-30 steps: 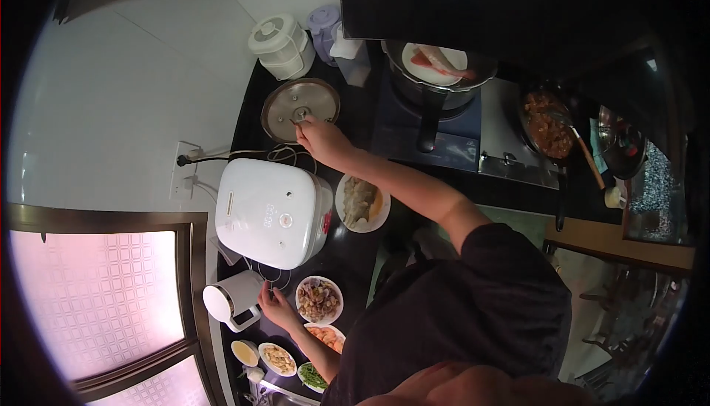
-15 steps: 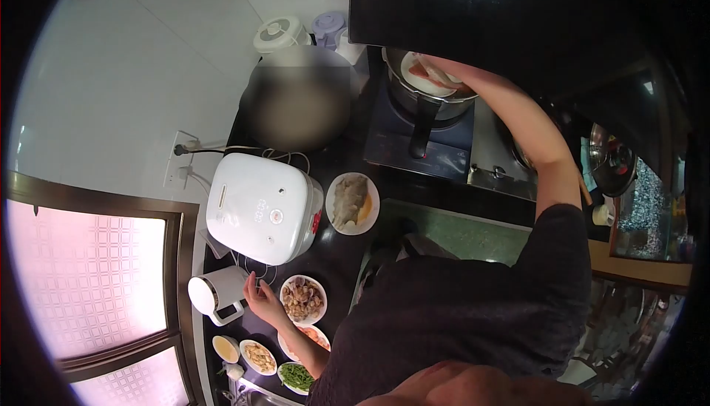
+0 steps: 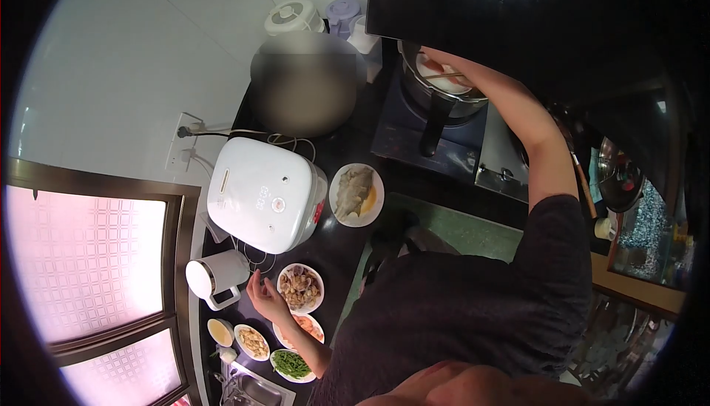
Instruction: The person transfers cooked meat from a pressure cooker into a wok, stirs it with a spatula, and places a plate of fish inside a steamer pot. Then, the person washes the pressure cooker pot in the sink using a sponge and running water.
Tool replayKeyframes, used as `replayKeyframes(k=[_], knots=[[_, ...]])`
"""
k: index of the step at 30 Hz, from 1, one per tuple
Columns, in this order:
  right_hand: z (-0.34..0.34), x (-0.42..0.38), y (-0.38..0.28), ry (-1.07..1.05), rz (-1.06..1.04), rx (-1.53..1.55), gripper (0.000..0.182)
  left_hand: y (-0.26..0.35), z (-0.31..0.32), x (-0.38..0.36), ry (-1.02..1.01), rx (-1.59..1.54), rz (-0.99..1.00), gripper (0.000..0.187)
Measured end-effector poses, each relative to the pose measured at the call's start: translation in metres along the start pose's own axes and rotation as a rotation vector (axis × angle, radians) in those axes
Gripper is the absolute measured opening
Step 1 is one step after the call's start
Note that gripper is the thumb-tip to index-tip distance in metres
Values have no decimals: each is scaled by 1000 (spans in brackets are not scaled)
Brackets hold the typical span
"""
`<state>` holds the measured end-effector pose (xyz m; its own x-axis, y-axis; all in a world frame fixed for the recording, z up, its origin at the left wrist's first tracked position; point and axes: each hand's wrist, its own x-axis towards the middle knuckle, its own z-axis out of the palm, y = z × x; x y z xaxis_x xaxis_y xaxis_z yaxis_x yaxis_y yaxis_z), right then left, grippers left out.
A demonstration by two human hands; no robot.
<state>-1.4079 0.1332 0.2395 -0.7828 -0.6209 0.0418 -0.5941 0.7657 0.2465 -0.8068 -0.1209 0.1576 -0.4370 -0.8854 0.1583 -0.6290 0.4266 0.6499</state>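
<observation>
My right arm reaches up to a dark-handled pot [image 3: 438,114] on the cooktop. My right hand [image 3: 438,58] is over the pot's opening, partly cut off by the dark hood, and seems closed on thin wooden chopsticks [image 3: 447,75]. Something white with reddish pieces shows inside the pot beneath it. My left hand [image 3: 268,299] hangs with fingers loosely apart and holds nothing. It is beside a bowl of clams [image 3: 301,288] and close to a white kettle [image 3: 220,276].
A white rice cooker [image 3: 259,193] stands on the dark counter by a bowl of shrimp [image 3: 356,194]. Bowls of green vegetables [image 3: 291,365], pale pieces [image 3: 252,342] and orange food [image 3: 305,328] sit near the sink [image 3: 259,391]. A range hood [image 3: 518,21] overhangs the pot.
The view has shifted slightly, so the pot sits a little further right. My right hand has moved within the pot, and the chopsticks now show more plainly. My left hand stays open.
</observation>
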Motion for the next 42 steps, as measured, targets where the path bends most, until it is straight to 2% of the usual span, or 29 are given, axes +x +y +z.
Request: replayKeyframes(k=[16,19,22,24,26,28,30,32,34,35,36,38,41,42], knots=[[1,26,18,-172,108,240,19,34,-3,-12,-25,-81,14,28],[-9,12,31,-183,211,369,19,33,0,-12,-40,-117,23,24],[-38,-35,26,-184,289,661,20,36,7,-16,-96,-187,-9,18],[-75,-94,-1,-252,226,987,21,33,25,-24,-227,-279,-7,17],[-103,-144,-30,-380,17,1206,20,30,54,-33,-561,-372,-124,22],[-100,-182,-58,-727,-190,1428,22,9,103,-53,-806,-657,-307,34],[-78,-200,-95,-1066,-301,1375,23,21,137,-60,-1063,-798,-573,45],[-15,-218,-133,-1201,-329,1388,27,9,173,-74,-1115,-675,-579,53],[86,-241,-171,-1115,-104,1484,32,-3,204,-80,-1008,-580,-524,53],[118,-245,-190,-868,-105,1265,34,-9,216,-79,-956,-535,-495,54],[150,-248,-209,-626,-100,1042,37,-16,225,-75,-927,-599,-561,54],[251,-254,-247,33,-78,881,34,-24,235,-68,-867,-728,-690,56],[247,-228,-275,-421,344,992,25,-13,221,-56,-752,-791,-752,53],[234,-222,-280,-464,393,1045,24,-11,215,-53,-749,-787,-750,53]])
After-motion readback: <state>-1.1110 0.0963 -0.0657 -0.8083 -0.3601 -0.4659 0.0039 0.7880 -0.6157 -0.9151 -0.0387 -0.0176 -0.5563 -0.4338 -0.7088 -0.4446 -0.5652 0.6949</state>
